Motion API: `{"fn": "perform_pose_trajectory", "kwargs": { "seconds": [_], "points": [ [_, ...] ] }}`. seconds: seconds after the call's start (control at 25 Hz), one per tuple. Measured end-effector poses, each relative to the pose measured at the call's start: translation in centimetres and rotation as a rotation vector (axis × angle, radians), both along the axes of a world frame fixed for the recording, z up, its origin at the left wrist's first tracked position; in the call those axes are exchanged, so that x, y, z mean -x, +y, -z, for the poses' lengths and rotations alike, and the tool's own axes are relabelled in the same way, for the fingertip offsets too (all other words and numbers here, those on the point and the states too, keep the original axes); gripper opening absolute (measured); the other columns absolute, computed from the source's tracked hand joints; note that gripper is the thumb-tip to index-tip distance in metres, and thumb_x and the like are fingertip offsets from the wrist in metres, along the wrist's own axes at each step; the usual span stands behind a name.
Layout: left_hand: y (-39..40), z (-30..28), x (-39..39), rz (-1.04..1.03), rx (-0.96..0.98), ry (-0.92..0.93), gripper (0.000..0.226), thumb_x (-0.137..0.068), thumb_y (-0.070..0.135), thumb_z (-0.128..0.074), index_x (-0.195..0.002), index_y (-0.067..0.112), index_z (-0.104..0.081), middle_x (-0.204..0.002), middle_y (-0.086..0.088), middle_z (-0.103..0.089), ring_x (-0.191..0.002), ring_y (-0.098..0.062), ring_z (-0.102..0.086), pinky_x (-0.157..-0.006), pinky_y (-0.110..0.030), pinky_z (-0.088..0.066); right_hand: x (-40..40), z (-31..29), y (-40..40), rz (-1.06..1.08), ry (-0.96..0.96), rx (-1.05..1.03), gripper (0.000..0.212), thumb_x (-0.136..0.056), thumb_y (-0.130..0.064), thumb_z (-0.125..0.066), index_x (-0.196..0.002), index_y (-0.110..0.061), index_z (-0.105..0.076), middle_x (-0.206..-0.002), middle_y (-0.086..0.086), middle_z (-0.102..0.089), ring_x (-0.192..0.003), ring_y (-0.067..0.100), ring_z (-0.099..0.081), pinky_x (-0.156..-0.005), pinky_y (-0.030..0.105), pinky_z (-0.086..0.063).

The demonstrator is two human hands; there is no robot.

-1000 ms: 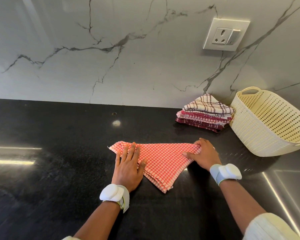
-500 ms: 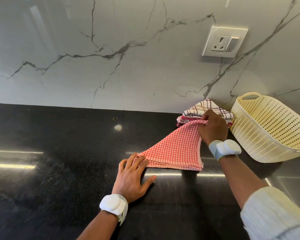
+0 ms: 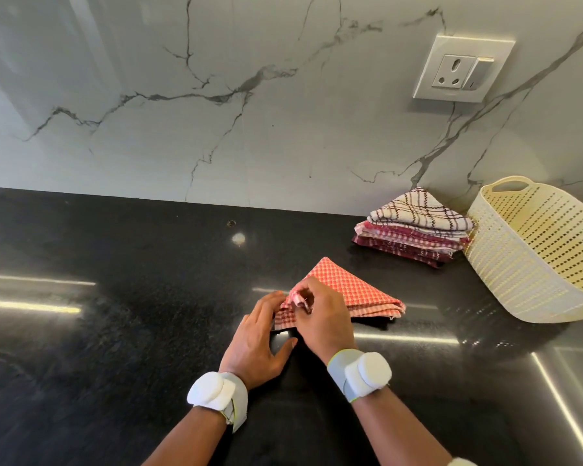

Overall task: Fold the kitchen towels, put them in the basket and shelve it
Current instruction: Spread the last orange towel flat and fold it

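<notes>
An orange-red checked towel (image 3: 350, 287) lies folded into a small triangle on the black counter (image 3: 115, 314). My right hand (image 3: 320, 317) pinches the towel's near-left corner between thumb and fingers. My left hand (image 3: 256, 341) lies flat beside it, fingertips pressing on the same corner. A stack of folded towels (image 3: 414, 227), the top one white with brown lines, sits by the wall at the right. The cream perforated basket (image 3: 532, 250) leans tilted just right of the stack, holding nothing that I can see.
A marble-look wall (image 3: 216, 112) backs the counter, with a white socket and switch plate (image 3: 461, 68) above the stack. A steel surface edge (image 3: 572, 398) shows at the lower right.
My right hand carried the towel's right corner up and over to the left, folding the wide triangle into a smaller one. It now meets my left hand at the near-left corner.
</notes>
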State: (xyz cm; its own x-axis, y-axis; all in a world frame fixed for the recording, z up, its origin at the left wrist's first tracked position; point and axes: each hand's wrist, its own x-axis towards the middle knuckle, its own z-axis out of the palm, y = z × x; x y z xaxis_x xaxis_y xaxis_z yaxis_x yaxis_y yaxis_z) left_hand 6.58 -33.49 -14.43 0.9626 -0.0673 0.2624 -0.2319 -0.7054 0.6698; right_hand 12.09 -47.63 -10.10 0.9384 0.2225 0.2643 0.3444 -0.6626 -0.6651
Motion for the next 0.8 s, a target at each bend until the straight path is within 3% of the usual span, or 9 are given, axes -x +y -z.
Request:
{"fn": "perform_pose_trajectory", "kwargs": {
  "seconds": [0.12, 0.24, 0.36, 0.48, 0.56, 0.64, 0.72, 0.8],
  "points": [
    [0.2, 0.2, -0.1, -0.01, 0.083, 0.043, 0.079, -0.08, 0.037, -0.066, -0.146, 0.03, -0.023, -0.149, 0.01, -0.033, -0.132, -0.011, -0.044, -0.104, -0.043, -0.044, 0.2, 0.7, 0.1, -0.113, 0.072, 0.036, 0.022, -0.08, -0.014, -0.066, -0.099, -0.025, -0.065, -0.092, -0.009, -0.068, -0.088, 0.011, -0.062, -0.082, 0.03, -0.051],
    [0.1, 0.2, 0.0, -0.002, -0.07, 0.022, 0.075, -0.084, 0.04, -0.055, -0.15, 0.028, -0.022, -0.154, 0.007, -0.03, -0.135, -0.013, -0.041, -0.103, -0.043, -0.044, 0.6, 0.4, -0.5, -0.224, 0.157, -0.057, 0.026, -0.077, -0.014, -0.065, -0.102, -0.019, -0.07, -0.096, -0.006, -0.071, -0.089, 0.005, -0.064, -0.084, 0.025, -0.052],
    [-0.3, -0.2, 0.3, -0.085, -0.223, -0.039, 0.063, -0.091, 0.048, -0.048, -0.149, 0.03, -0.029, -0.156, 0.01, -0.028, -0.135, -0.012, -0.039, -0.108, -0.036, -0.036, -0.5, -0.5, -2.4, -0.052, -0.031, -0.181, 0.018, -0.077, -0.004, -0.065, -0.089, -0.017, -0.072, -0.088, -0.007, -0.071, -0.085, 0.003, -0.064, -0.081, 0.014, -0.048],
    [-1.9, -1.8, -0.8, -0.05, -0.219, -0.111, 0.054, -0.099, 0.048, -0.035, -0.148, 0.026, -0.036, -0.157, 0.009, -0.027, -0.144, -0.011, -0.024, -0.116, -0.032, -0.022, -3.0, -0.2, -4.6, 0.069, -0.133, -0.002, 0.028, -0.085, -0.011, -0.064, -0.113, -0.014, -0.067, -0.117, 0.002, -0.066, -0.115, 0.016, -0.057, -0.102, 0.013, -0.032],
    [-4.0, -2.4, -2.8, 0.025, -0.239, -0.013, 0.061, -0.099, 0.056, -0.018, -0.151, 0.028, -0.024, -0.159, 0.012, -0.013, -0.148, -0.01, -0.007, -0.12, -0.033, -0.002, -4.1, 1.3, -6.1, -0.005, -0.025, 0.258, 0.049, -0.095, -0.031, -0.05, -0.139, -0.009, -0.048, -0.147, 0.007, -0.044, -0.141, 0.024, -0.033, -0.117, 0.028, -0.02],
    [-5.3, -2.1, -4.4, 0.0, -0.31, 0.221, 0.072, -0.092, 0.066, -0.004, -0.153, 0.029, -0.006, -0.159, 0.015, 0.005, -0.148, -0.013, 0.009, -0.118, -0.035, 0.014, -3.9, 3.3, -7.2, -0.063, 0.05, 0.479, 0.07, -0.096, -0.053, -0.024, -0.151, -0.01, -0.025, -0.159, 0.008, -0.022, -0.148, 0.025, -0.013, -0.121, 0.036, -0.008],
    [-5.9, -1.2, -5.4, -0.052, -0.484, 0.284, 0.078, -0.089, 0.069, -0.002, -0.154, 0.026, 0.001, -0.161, 0.01, 0.009, -0.148, -0.017, 0.011, -0.116, -0.039, 0.015, -3.7, 4.4, -8.1, -0.015, 0.06, 0.53, 0.078, -0.093, -0.063, -0.01, -0.153, -0.013, -0.016, -0.161, 0.006, -0.013, -0.149, 0.024, -0.006, -0.119, 0.034, 0.002],
    [-6.0, -0.6, -5.3, -0.086, -0.538, 0.272, 0.08, -0.089, 0.07, 0.0, -0.155, 0.024, 0.001, -0.161, 0.007, 0.007, -0.149, -0.019, 0.009, -0.116, -0.04, 0.012, -3.3, 4.6, -8.5, 0.024, 0.054, 0.543, 0.085, -0.09, -0.069, 0.0, -0.154, -0.016, -0.013, -0.161, 0.006, -0.01, -0.149, 0.025, -0.004, -0.119, 0.035, 0.003]
  ]
}}
